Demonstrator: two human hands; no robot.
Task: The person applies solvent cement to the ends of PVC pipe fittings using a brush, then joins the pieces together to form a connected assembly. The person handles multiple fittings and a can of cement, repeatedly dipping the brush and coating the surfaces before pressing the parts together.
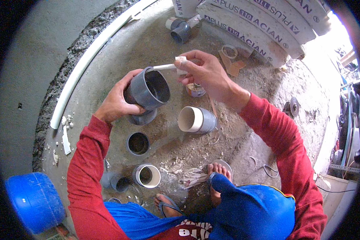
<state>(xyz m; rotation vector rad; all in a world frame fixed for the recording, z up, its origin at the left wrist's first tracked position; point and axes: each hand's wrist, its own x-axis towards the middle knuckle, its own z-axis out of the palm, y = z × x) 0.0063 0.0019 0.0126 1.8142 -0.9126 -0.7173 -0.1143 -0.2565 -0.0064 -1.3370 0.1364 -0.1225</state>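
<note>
My left hand is wrapped round a grey plastic pipe fitting, its wide socket facing up and to the right. Between the fingertips of my right hand is a white applicator, a thin stem on a small white cap. The stem's tip is at the fitting's upper rim; whether it touches is hard to tell. Below my right hand stands a small open can, partly hidden. Closer to me lies a short cream pipe with a grey collar.
Near my feet stand a grey socket, a cream-lined socket and another grey fitting. A blue drum is at lower left. A long white pipe runs along the wall. Large printed pipes lie at the back.
</note>
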